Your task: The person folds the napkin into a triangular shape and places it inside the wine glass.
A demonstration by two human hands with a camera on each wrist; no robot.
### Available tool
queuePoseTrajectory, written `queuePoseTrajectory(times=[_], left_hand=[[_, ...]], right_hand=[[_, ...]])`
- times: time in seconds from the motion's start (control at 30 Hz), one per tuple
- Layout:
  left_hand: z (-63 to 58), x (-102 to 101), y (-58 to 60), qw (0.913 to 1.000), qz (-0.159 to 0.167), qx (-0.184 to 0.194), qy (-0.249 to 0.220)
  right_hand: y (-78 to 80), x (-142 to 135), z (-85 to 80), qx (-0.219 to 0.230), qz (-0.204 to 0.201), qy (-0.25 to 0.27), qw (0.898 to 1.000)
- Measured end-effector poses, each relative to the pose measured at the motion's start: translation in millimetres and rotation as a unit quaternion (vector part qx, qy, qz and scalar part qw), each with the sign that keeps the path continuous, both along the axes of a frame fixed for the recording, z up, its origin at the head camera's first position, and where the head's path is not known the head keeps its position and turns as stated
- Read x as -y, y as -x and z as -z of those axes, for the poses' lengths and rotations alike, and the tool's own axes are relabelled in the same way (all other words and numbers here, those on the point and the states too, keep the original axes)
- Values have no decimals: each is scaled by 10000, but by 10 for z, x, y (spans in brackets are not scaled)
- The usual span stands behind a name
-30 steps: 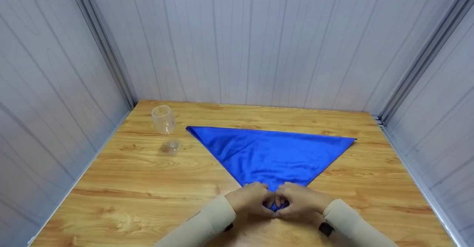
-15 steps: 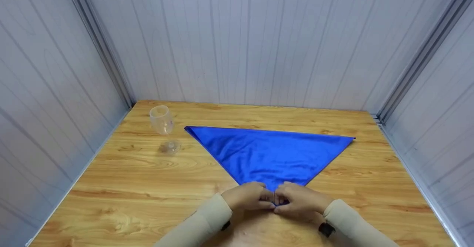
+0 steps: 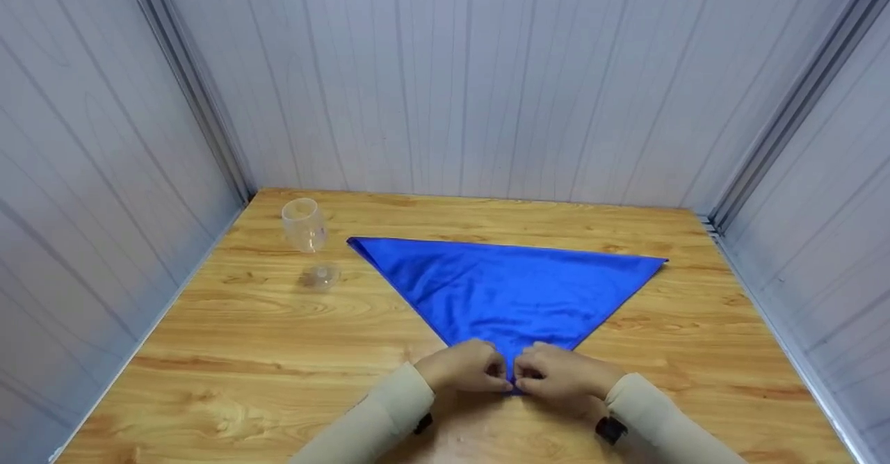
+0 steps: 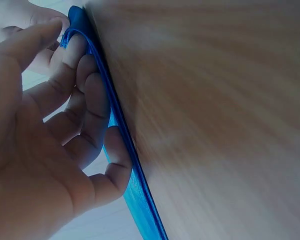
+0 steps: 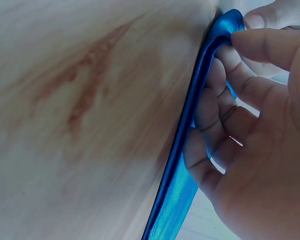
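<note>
A blue satiny cloth (image 3: 507, 290) lies folded into a triangle, its long edge at the back and its tip toward me. My left hand (image 3: 469, 366) and right hand (image 3: 563, 372) are side by side at that near tip. Both have curled fingers pinching the cloth's edge. In the left wrist view the cloth (image 4: 80, 21) curls over beside my index fingertip, with the thumb close against it. The right wrist view shows the cloth's raised lip (image 5: 230, 22) between thumb and index finger, the other fingers bent along the edge.
A clear stemmed glass (image 3: 304, 226) stands upright on the wooden table (image 3: 243, 353), left of the cloth. Pale panelled walls (image 3: 445, 81) enclose the table at the back and both sides. Dark bands (image 3: 612, 429) sit at my wrists below light sleeves.
My hands have parted slightly at the cloth's near tip, and the thumbs have moved up a little from below it. The rest of the cloth and the glass stay put.
</note>
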State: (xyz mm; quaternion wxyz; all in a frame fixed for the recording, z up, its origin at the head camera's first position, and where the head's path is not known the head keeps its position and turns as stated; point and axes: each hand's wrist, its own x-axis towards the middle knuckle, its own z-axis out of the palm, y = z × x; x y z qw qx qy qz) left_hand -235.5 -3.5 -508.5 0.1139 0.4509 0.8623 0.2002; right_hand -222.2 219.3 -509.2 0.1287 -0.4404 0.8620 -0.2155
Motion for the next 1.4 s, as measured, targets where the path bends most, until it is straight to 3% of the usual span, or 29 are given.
queuePoseTrajectory(times=[0.23,0.4,0.6,0.8,1.03,1.27,1.4], left_hand=[[12,-5,24,9993,-326,185,10],[21,-5,22,9988,-460,175,-44],[13,2,25,9985,-148,273,-460],[15,45,16,9941,172,631,-861],[33,46,26,9955,243,381,-838],[13,34,30,9984,-13,136,-542],[23,32,44,9993,-132,5,-351]], right_hand=[[29,15,6,295,95,54,9995],[36,34,12,241,152,-4,9996],[48,46,28,172,208,-138,9995],[64,45,36,450,257,-11,9987],[62,48,38,782,320,266,9961],[43,0,10,1136,435,290,9921],[43,-16,24,1064,301,340,9933]])
